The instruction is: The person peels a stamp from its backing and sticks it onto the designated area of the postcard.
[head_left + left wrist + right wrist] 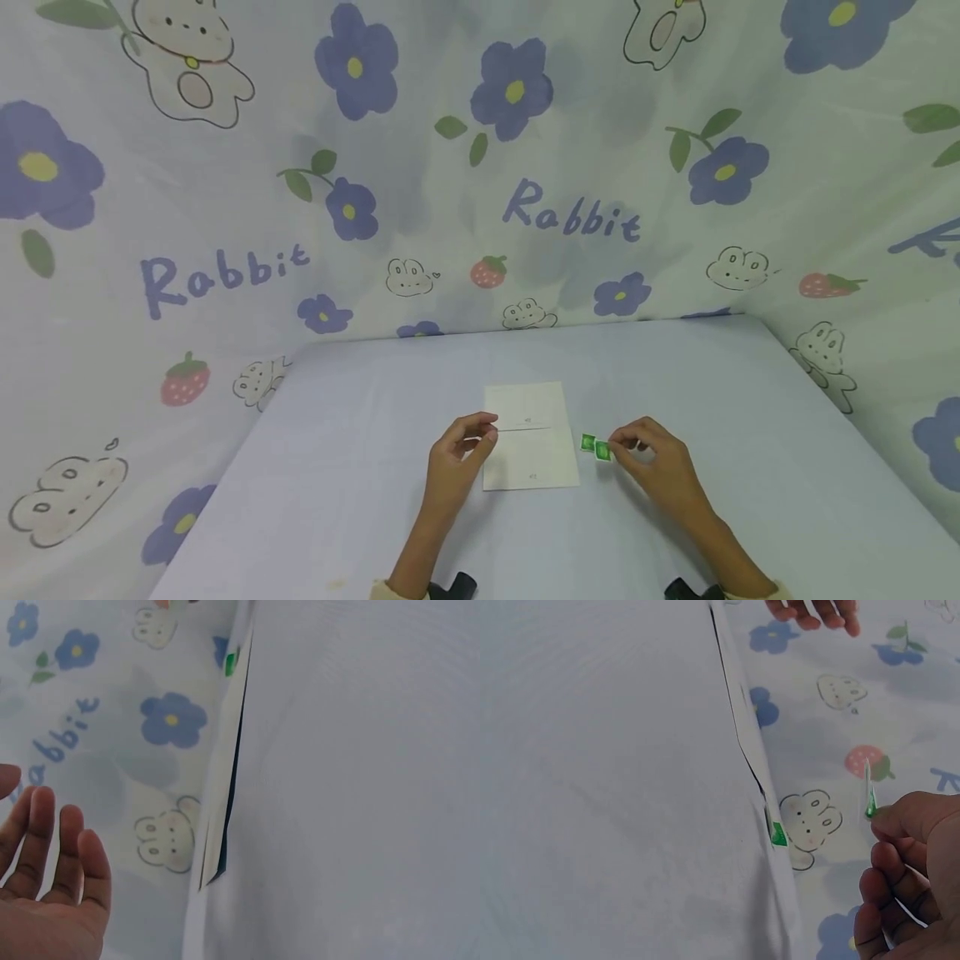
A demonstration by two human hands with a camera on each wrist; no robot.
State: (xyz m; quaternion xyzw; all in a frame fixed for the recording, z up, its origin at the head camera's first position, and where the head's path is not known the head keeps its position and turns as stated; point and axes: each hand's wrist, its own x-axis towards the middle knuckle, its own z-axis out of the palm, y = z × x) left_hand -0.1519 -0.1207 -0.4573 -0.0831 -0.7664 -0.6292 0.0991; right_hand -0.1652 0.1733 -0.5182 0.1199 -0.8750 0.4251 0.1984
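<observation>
Between thumb and fingers, my right hand (660,467) pinches a small green, white-edged square like a stamp (603,451). In the right wrist view, the held square (871,799) appears nearly edge-on, raised over the table. A second green square (588,442) lies just right of an open white booklet (531,458); in the head view the two squares overlap slightly. A dark line crosses the booklet's middle, and a dark underside shows at its edge in the left wrist view. My left hand (453,462) hovers by the booklet's left edge, fingers loosely bent and holding nothing.
A pale cloth covers the table (360,417). Behind it and along the sides hangs a curtain (420,167) printed with rabbits, flowers and strawberries. Dark wrist-camera mounts (461,586) show at the bottom of the head view.
</observation>
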